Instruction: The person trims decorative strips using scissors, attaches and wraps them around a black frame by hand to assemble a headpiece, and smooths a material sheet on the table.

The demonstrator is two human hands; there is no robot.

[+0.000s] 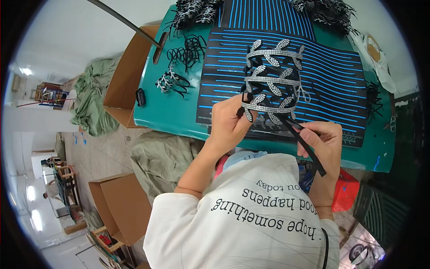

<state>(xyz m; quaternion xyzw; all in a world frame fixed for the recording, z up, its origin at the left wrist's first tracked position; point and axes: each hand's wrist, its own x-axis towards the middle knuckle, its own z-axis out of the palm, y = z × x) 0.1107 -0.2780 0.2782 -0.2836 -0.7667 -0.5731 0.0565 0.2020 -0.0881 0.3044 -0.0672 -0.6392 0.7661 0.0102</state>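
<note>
A black strap piece with three curved rows of rhinestone bands and leaves (270, 80) stands above the dark sheet in front of me. My left hand (232, 119) is closed at its lower left edge, pinching the black strap there. At the lower right, my right hand (323, 139) pinches a black strap end (309, 148) between thumb and fingers, and its tail hangs below the hand. Under the piece, the black sheet with blue lines (224, 76) lies on the green table (154, 105). A thin pale loop (306, 95) dangles at the piece's right side.
Coiled black straps (186, 51) and a small rhinestone strap piece (169, 83) lie on the left. Bundles of rhinestone straps (195, 13) sit at the back. Scissors (392, 123) rest near the right edge. Cardboard boxes (121, 204) and green cloth (163, 157) are on the left.
</note>
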